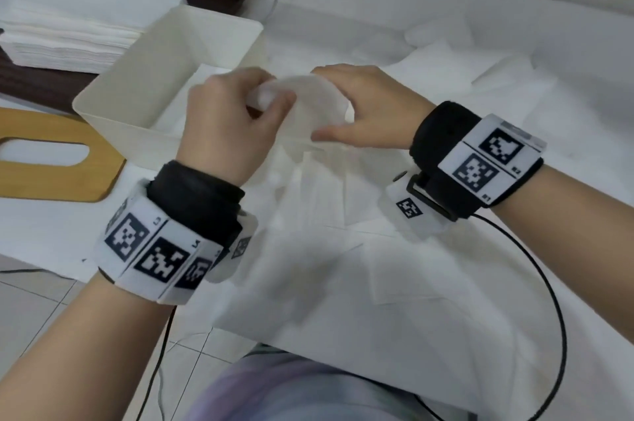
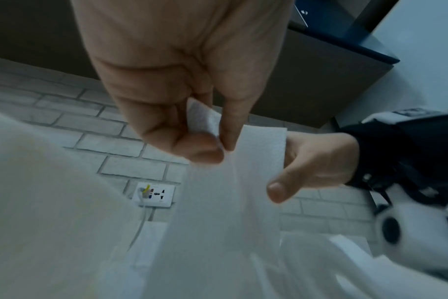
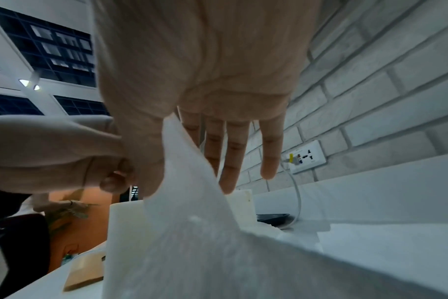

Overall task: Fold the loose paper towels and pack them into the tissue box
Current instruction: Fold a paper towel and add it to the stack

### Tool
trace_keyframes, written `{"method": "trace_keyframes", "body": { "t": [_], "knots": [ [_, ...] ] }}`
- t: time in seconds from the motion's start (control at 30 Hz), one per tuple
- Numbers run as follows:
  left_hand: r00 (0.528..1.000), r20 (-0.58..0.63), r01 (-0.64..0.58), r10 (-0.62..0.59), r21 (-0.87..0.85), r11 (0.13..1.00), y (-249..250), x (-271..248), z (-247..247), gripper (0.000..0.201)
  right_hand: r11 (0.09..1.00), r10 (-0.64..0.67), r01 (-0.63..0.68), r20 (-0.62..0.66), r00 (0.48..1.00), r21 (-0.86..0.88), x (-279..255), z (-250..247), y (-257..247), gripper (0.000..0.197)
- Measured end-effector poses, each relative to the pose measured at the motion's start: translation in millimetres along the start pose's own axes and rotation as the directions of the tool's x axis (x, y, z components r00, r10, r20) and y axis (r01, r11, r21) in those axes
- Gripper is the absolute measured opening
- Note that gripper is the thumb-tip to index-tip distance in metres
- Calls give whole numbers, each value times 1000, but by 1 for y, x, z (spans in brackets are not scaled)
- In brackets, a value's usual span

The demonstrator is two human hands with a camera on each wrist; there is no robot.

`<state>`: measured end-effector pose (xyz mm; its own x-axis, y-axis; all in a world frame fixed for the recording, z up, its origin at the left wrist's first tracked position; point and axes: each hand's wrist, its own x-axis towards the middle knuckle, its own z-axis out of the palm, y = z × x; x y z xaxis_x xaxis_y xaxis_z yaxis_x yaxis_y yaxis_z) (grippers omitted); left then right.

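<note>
Head view showed the open tissue box (image 1: 164, 77) beside a stack of towels (image 1: 68, 32) and a wooden lid (image 1: 51, 159), loose sheets (image 1: 343, 249) beneath. My left hand (image 1: 226, 132) pinched one paper towel (image 1: 308, 101) above the box's near edge; my right hand (image 1: 367, 108) held its other end, thumb against straight fingers.

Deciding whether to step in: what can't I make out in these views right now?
- Box floor, head view: the left hand and the towel it pinches cover most of it; how many are packed is unclear.
- Right hand fingertips, head view: behind the towel.
- Loose towels, head view: white on white, blurred; no count.
- Lid, head view: cut off by the left edge.
</note>
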<state>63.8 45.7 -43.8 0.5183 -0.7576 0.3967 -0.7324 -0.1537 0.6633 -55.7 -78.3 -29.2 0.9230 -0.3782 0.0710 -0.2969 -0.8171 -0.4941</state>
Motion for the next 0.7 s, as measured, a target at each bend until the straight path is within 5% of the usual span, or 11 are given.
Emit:
{"method": "trace_keyframes", "body": {
  "t": [0.1,0.2,0.3,0.37,0.4,0.47,0.57,0.6,0.7],
  "knots": [
    [987,-143,-85,66,-133,987,12,10,-5,20,958,96,-31,-217,972,286,-4,-6,3,4],
    [966,-225,-170,130,-168,971,18,11,-11,27,834,176,16,-293,940,551,-10,-17,3,6],
    [995,-71,-86,68,-300,950,17,10,-13,38,745,132,92,-282,950,661,-19,-29,-4,7],
    [998,41,-18,39,-410,912,14,5,-12,16,729,133,83,-259,957,679,-24,-33,-5,7],
    [997,72,5,29,-422,907,12,2,-13,6,757,144,55,-248,958,651,-26,-34,-5,10],
    [995,96,31,8,-403,915,6,-5,-14,19,873,142,-32,-190,972,487,-31,-29,0,12],
    [991,109,113,-76,-398,910,-9,-14,-14,22,993,84,-90,83,993,70,-45,-8,9,24],
    [988,113,145,-108,-400,905,-13,-17,-14,25,997,52,-35,246,968,-73,-51,2,10,30],
    [971,161,228,-177,-391,892,-18,-23,-13,25,910,42,233,634,772,-343,-62,29,6,47]
  ]
}}
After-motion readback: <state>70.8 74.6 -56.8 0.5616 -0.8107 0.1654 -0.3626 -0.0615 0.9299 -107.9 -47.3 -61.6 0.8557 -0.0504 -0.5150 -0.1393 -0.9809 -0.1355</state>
